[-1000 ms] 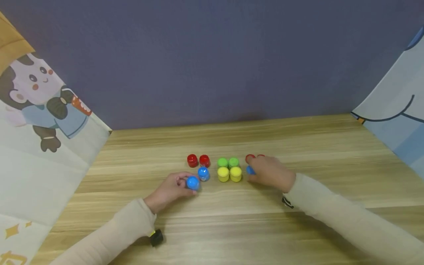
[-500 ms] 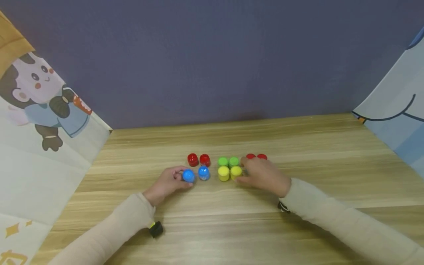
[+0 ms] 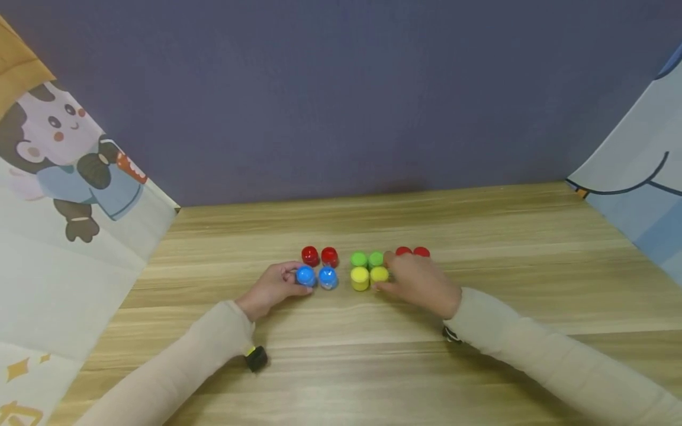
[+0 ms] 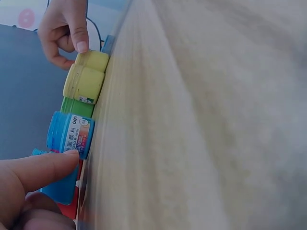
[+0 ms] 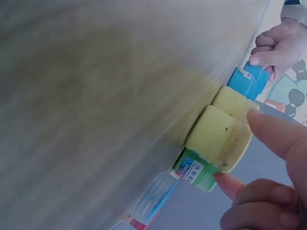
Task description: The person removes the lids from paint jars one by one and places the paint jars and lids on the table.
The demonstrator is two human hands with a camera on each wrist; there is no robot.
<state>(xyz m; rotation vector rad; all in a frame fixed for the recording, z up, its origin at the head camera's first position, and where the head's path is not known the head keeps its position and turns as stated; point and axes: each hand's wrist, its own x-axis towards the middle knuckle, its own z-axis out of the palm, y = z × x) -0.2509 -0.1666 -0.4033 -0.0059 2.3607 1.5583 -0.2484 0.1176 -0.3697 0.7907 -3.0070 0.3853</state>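
Observation:
My left hand (image 3: 274, 290) holds a blue paint jar (image 3: 306, 276) between thumb and fingers, its thumb along the front side. Just right of it stands a second blue paint jar (image 3: 327, 277), whose printed label (image 4: 79, 134) faces the left wrist camera. With thumb and index finger, my right hand (image 3: 426, 283) pinches the lid of the right-hand yellow paint jar (image 3: 379, 274). Another yellow jar (image 3: 359, 278) is beside that one, and two green jars (image 3: 359, 259) stand right behind the pair. In the right wrist view, a clear-walled blue jar (image 5: 154, 199) shows past the green one.
Two red jars (image 3: 309, 255) sit behind the blue pair. Two more red jars (image 3: 421, 252) are at the right, partly covered by my right hand. The wooden table (image 3: 341, 367) runs back to a dark blue wall (image 3: 341, 100), with cartoon-printed panels (image 3: 64, 154) at both sides.
My left hand has moved the blue jar back into line beside the other blue jar. My right hand has left the blue jar at the right and shifted left onto the yellow jar.

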